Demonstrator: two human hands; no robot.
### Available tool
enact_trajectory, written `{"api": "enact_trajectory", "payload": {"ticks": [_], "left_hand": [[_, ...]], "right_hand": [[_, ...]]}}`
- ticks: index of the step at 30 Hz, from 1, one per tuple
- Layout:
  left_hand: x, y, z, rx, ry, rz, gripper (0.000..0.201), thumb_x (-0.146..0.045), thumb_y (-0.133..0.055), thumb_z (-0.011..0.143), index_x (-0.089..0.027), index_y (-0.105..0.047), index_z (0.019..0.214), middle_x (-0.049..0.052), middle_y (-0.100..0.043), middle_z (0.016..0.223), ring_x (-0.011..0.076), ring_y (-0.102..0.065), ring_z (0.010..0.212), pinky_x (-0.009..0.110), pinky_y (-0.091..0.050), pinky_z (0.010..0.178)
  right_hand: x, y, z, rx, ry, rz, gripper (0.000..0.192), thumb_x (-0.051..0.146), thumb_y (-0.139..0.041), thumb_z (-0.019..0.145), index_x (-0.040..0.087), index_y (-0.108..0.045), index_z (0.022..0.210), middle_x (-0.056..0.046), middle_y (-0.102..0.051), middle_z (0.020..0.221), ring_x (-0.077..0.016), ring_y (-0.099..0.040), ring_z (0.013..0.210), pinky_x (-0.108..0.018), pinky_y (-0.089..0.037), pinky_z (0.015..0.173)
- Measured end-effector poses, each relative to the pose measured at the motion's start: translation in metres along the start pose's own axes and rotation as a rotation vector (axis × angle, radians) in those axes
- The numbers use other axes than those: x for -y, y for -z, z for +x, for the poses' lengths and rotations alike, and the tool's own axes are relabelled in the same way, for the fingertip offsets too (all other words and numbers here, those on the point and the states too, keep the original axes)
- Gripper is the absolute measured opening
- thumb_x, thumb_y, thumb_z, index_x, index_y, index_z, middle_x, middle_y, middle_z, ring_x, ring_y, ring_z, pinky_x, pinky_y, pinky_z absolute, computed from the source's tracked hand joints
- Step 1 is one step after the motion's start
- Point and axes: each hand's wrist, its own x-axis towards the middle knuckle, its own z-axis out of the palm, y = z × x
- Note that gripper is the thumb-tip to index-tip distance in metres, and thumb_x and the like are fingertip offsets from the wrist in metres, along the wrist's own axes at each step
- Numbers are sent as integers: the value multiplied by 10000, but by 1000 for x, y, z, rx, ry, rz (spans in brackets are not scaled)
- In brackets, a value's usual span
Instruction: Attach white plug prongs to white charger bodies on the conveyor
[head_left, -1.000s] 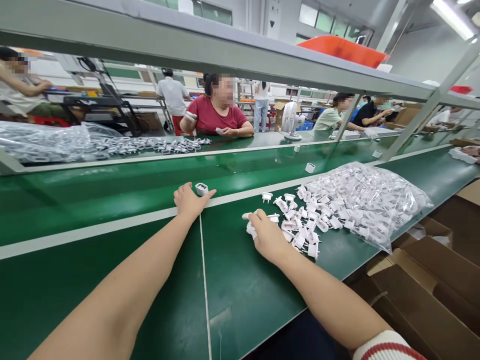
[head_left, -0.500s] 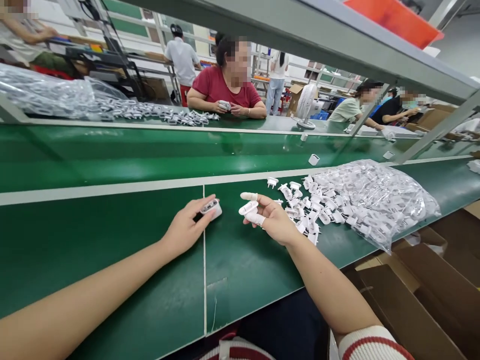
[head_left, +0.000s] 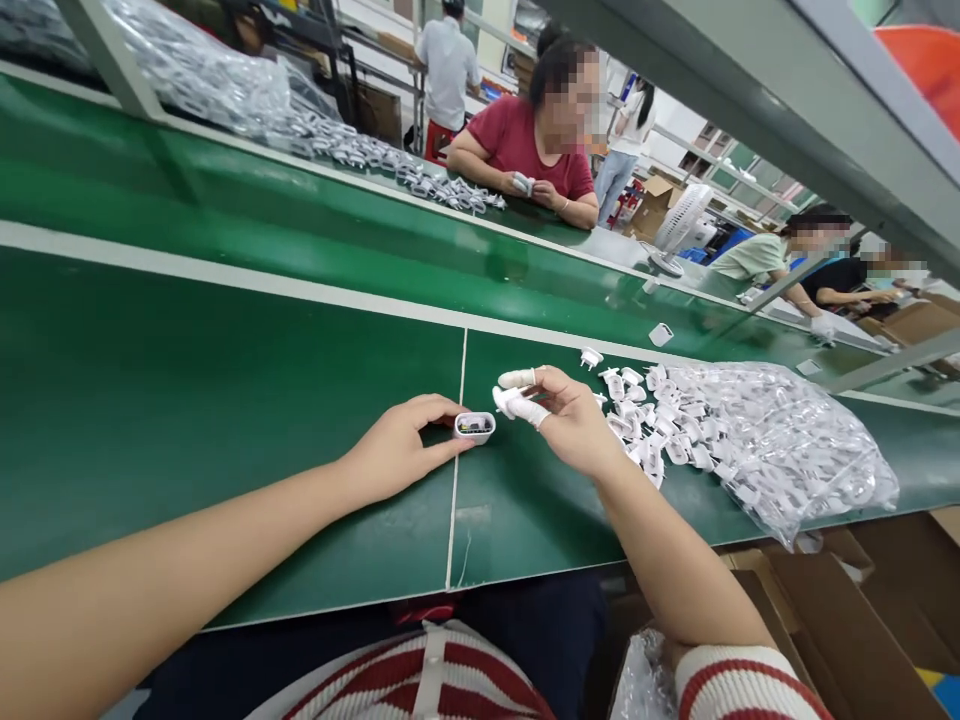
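Observation:
My left hand (head_left: 401, 445) grips a white charger housing (head_left: 480, 438) low over the green table, thumb and fingers at its left end. The housing's open side faces up, and small electronic parts show inside. Just up and right of it, my right hand (head_left: 566, 415) pinches a white plug cover (head_left: 508, 401) between thumb and forefinger, which wear white finger cots. The cover and the housing are apart. Behind my right hand lies a heap of loose white plug covers (head_left: 667, 440).
A clear plastic bag (head_left: 810, 440) full of covers lies on the right of the green table (head_left: 225, 400). One white housing (head_left: 661, 334) sits on the green conveyor belt (head_left: 360, 245). Opposite, a person in a red shirt (head_left: 517, 135) handles a white piece. Cardboard boxes (head_left: 847, 610) stand below right.
The view has tilted and shifted. My left hand has turned the housing so its opening faces up more squarely. My right hand has tipped the plug cover and come nearer to the housing.

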Motion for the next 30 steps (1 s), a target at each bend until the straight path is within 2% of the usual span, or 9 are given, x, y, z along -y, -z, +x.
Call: {"api": "enact_trajectory", "payload": {"ticks": [5, 9, 16, 21, 30], "left_hand": [[-1, 2, 3, -1, -4, -62, 417, -580, -734, 833, -265, -763, 1105, 53, -750, 1098, 277, -689, 1009, 410, -576, 933], [-1, 4, 3, 36, -10, -59, 385, -600, -678, 869, -270, -783, 1037, 52, -757, 1066, 286, -677, 1024, 423, -565, 945], [0, 4, 3, 5, -16, -83, 318, -557, -693, 879, -291, -789, 1024, 16, -755, 1037, 265, -675, 992, 386, -558, 922], [-1, 4, 4, 16, 21, -84, 383, -598, -668, 865, -277, -793, 1030, 33, -755, 1043, 282, -671, 1007, 411, -561, 946], [1, 2, 2, -13, -25, -64, 325, -544, -675, 892, -262, -785, 1009, 29, -752, 1038, 266, -675, 994, 395, -551, 923]], "right_hand": [[5, -23, 0, 12, 283, -430, 107, 245, -701, 924, 231, -745, 1021, -42, -717, 948, -180, -662, 865, -338, -556, 791], [-4, -26, -5, 29, 424, -604, 205, 181, -572, 998, 233, -706, 1143, -65, -675, 982, -199, -650, 917, -365, -564, 819], [-10, -31, -10, 57, 475, -678, 228, 181, -558, 1009, 239, -672, 1198, -84, -667, 1021, -225, -657, 975, -389, -584, 844], [-9, -33, -8, 65, 496, -748, 213, 166, -534, 1013, 233, -681, 1152, -86, -654, 995, -231, -645, 962, -385, -575, 831], [-7, -42, -8, -38, 571, -913, 255, 56, -498, 905, 208, -676, 1004, -55, -616, 825, -198, -535, 737, -325, -471, 645]]}}
